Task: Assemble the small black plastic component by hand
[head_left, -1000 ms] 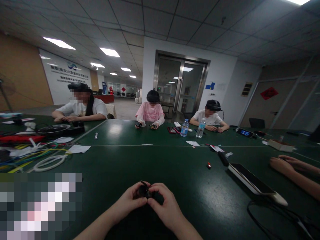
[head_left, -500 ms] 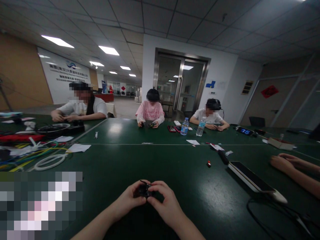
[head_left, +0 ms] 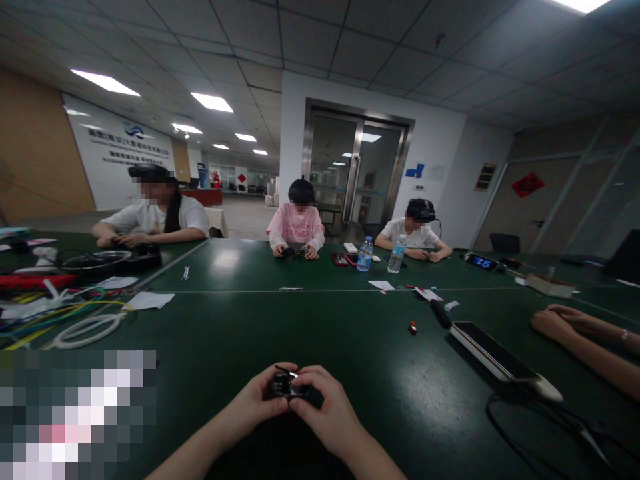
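Low in the middle of the view, a small black device with shiny metallic parts (head_left: 283,383) is held between my two hands, above the dark green table (head_left: 240,333). My left hand (head_left: 260,397) grips its left side, thumb below and fingers curled over the back. On its right side the thumb and fingers of my right hand (head_left: 323,397) pinch it. A thin dark piece sticks up at its top left. My fingers cover much of it, so its exact kind cannot be made out.
A white-edged device with a dark screen (head_left: 493,350) and black cable (head_left: 500,427) lie right, near another person's hands (head_left: 560,323). Water bottles (head_left: 365,255) stand farther back, before seated people. Bundled cables (head_left: 90,330), paper (head_left: 150,301) and a wrench (head_left: 186,273) lie left.
The black device has turned in my fingers, showing more of its shiny round part. My right fingers have shifted on it. The whole view has swung slightly to the right.
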Demonstrator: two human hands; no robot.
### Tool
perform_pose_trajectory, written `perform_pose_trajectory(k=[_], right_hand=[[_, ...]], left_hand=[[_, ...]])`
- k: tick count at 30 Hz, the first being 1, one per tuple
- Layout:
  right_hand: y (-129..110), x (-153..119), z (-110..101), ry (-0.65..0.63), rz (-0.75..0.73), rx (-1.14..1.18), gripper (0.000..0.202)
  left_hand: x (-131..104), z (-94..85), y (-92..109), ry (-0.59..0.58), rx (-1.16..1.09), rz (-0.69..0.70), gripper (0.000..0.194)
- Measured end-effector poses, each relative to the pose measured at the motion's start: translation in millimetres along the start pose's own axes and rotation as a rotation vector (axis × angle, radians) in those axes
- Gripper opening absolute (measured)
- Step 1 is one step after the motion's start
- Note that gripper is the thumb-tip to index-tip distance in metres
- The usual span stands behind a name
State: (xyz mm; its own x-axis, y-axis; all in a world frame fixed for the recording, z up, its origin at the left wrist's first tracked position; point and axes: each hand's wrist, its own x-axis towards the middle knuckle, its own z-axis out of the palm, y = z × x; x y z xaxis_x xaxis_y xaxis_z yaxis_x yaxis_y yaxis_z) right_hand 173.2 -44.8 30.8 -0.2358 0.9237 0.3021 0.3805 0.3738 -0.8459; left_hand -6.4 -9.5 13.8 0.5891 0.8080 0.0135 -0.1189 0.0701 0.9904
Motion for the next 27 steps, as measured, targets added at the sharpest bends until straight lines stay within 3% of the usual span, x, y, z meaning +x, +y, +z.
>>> perform_pose_trajectory(k=[27], right_hand=[[-2.6, -1.2, 1.4, 0.035, 0.073, 0.052, 0.019]], left_hand=[[1.2, -3.4, -7.2, 0.005, -0.037, 0.002, 0.042]])
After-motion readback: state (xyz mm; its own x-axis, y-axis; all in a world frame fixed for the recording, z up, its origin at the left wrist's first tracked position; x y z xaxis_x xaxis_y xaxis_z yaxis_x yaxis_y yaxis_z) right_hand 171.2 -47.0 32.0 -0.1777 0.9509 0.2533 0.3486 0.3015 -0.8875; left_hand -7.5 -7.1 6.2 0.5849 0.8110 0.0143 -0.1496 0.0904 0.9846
